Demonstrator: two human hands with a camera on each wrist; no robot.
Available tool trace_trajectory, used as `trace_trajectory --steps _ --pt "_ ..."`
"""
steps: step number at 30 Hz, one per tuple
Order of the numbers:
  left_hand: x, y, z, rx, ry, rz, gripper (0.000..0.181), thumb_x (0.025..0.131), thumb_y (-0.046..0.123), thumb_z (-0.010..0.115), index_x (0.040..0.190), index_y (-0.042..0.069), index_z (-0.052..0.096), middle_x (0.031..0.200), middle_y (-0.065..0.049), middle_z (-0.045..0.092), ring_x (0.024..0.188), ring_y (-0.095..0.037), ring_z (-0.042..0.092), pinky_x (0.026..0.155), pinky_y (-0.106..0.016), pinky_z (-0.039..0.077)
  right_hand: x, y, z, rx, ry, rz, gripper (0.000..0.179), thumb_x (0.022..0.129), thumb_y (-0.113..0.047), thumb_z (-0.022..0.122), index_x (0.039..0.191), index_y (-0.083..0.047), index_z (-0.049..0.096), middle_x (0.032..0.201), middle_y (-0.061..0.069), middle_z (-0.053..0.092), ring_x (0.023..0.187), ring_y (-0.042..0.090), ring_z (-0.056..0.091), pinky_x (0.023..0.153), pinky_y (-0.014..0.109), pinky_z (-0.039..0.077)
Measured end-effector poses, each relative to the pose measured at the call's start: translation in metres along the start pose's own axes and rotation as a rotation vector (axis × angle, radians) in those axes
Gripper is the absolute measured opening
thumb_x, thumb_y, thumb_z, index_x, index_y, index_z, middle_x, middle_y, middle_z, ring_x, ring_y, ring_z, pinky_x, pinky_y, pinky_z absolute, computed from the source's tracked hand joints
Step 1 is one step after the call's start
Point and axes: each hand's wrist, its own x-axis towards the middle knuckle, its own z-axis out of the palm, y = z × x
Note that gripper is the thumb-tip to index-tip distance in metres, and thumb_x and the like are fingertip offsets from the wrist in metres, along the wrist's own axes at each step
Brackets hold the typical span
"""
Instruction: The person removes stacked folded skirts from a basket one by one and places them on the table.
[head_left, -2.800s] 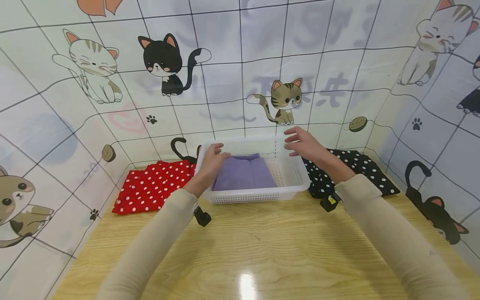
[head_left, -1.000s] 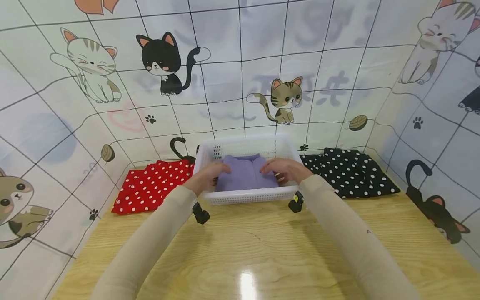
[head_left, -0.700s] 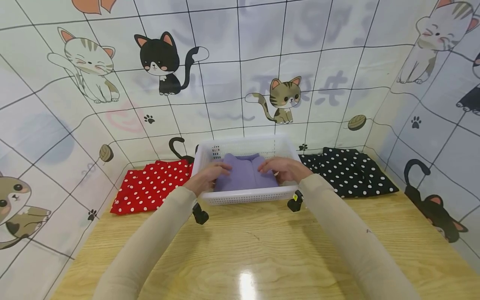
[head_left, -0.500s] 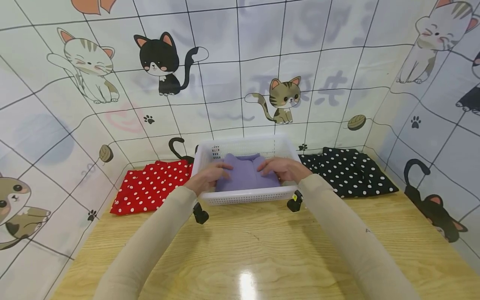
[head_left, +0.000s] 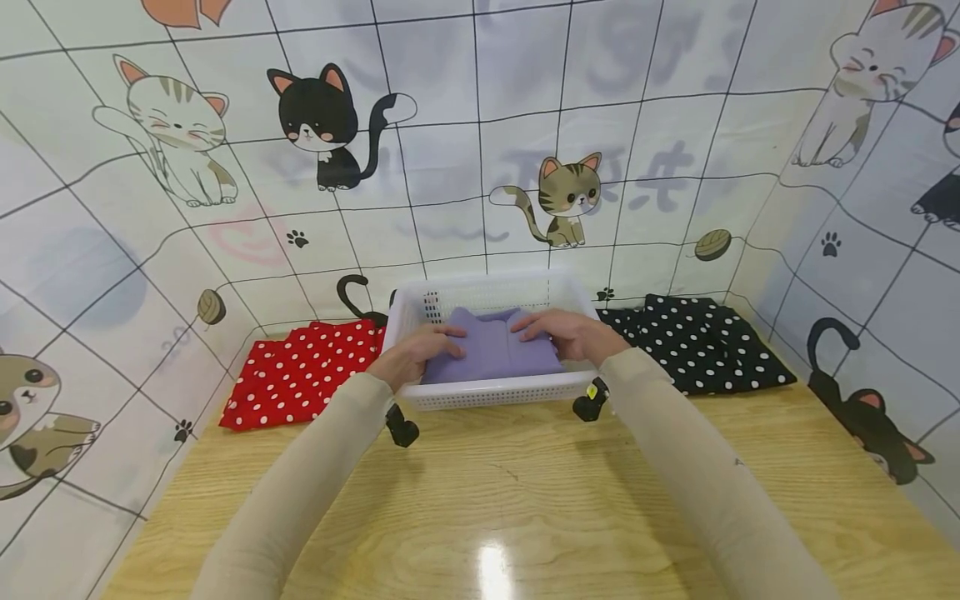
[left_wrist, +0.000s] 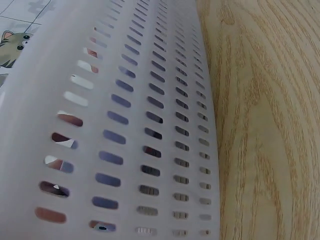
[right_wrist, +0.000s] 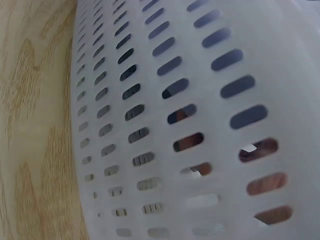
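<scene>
A folded purple cloth (head_left: 491, 354) lies inside a white perforated plastic basket (head_left: 498, 392) in the head view. My left hand (head_left: 416, 350) reaches over the basket's front left and grips the cloth's left side, thumb on top. On the opposite side my right hand (head_left: 573, 333) holds the cloth's right part, fingertips on its upper face. The undersides of both hands are hidden in the head view. Both wrist views are mostly filled by the basket wall (left_wrist: 165, 120), with purple cloth and bits of skin showing through the slots.
Left of the basket lies a folded red cloth with white dots (head_left: 300, 375). A black cloth with white dots (head_left: 705, 350) lies to the right. The basket stands on a wooden table (head_left: 480, 492), near a cat-print covering (head_left: 450, 167) at the back.
My right hand has come down from above the basket's right side onto the purple cloth. The left hand has moved slightly lower. Most recently, the cloth's front left corner has shifted slightly left.
</scene>
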Motion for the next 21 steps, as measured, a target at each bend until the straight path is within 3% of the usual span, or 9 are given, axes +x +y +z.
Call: trace_trajectory --steps 10,17,21 --pt "0.0015 0.0004 -0.0001 -0.041 0.024 0.015 0.061 0.09 0.005 0.067 0.148 0.019 0.057 0.169 -0.01 0.029 0.149 -0.03 0.04 0.124 -0.048 0.034 -0.0031 -0.0015 -0.0014 0.004 0.047 -0.062 0.05 0.098 -0.01 0.062 0.147 -0.013 0.055 0.145 0.012 0.052 0.103 0.019 0.064 0.08 0.031 0.059" --pt "0.0013 0.0019 0.0002 -0.011 0.031 0.038 0.061 0.09 0.01 0.07 0.148 0.02 0.058 0.17 -0.009 0.028 0.145 -0.029 0.041 0.122 -0.046 0.035 -0.003 -0.0017 -0.0025 -0.035 0.044 -0.03 0.055 0.1 -0.014 0.06 0.153 -0.014 0.049 0.154 0.011 0.047 0.103 0.018 0.062 0.079 0.03 0.058" --pt "0.0019 0.0024 0.0001 0.004 0.034 0.057 0.061 0.091 0.01 0.07 0.149 0.019 0.057 0.17 -0.01 0.027 0.144 -0.029 0.041 0.121 -0.045 0.036 -0.0025 -0.0021 -0.0032 -0.031 0.06 0.023 0.056 0.099 -0.017 0.062 0.153 -0.011 0.048 0.146 0.012 0.051 0.104 0.019 0.062 0.082 0.03 0.059"
